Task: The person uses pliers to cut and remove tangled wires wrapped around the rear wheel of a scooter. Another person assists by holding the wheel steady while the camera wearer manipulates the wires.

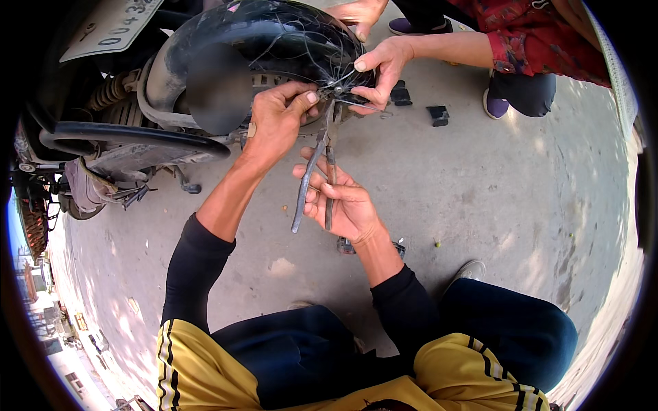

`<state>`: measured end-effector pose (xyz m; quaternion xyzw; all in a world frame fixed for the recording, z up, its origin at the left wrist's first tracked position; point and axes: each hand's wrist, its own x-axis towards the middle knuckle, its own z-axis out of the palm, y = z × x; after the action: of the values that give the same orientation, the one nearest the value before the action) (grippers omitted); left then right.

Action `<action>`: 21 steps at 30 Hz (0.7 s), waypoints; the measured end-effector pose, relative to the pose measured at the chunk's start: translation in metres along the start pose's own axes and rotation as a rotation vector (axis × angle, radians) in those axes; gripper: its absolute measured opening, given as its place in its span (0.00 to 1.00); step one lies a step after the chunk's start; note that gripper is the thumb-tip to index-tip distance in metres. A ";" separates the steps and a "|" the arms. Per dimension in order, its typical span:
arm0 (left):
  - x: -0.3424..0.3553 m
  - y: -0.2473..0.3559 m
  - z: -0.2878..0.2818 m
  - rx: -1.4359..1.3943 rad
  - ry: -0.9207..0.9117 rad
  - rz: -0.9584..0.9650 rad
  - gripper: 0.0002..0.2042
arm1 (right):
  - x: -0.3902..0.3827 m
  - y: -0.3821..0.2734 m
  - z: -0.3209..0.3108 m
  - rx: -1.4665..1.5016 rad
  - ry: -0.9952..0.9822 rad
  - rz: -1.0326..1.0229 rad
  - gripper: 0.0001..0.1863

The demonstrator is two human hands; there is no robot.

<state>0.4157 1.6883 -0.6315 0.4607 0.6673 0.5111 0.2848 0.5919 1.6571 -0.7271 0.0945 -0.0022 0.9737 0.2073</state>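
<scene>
In the upper middle of the frame we see a pair of pliers [329, 142], set nearly upright, with the jaws pointing up and the handles down. The metal looks dull and dark. The long, slim handles spread apart toward their lower ends, the left one slanting outward and greyish, the right one straighter, with brownish patches.

The right hand [346, 202], just below them at the centre, has hold of the handles: the fingers pass behind and curl at the left, while the thumb lies by the right handle. The grip looks loose, since we see the handles well apart.

Above the jaws, we find a bundle of wires [334, 68]. Its thin, dark strands fan out in loose loops over the glossy black curved part [226, 17] of a motorcycle and draw together into a tight knot near the plier tips. We cannot tell whether the jaws bite a strand.

The left hand [277, 113] pinches the left side of that knot between thumb and forefinger; we cannot tell which strands it has. On the right side of the knot, a co-worker's hand [389, 63] spreads its thumb and fingers around the wires.
</scene>
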 end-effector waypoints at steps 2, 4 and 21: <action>0.001 -0.003 0.001 -0.007 -0.010 0.010 0.09 | 0.000 0.000 0.000 0.014 -0.012 -0.007 0.38; 0.000 -0.002 0.000 -0.003 -0.019 0.001 0.09 | 0.005 0.000 -0.001 0.020 -0.034 -0.009 0.38; 0.002 0.000 -0.002 0.013 -0.021 -0.036 0.10 | 0.023 0.022 0.012 0.170 -0.162 0.020 0.34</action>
<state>0.4136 1.6891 -0.6306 0.4559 0.6759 0.4965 0.2981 0.5641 1.6456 -0.7102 0.1902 0.0629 0.9615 0.1880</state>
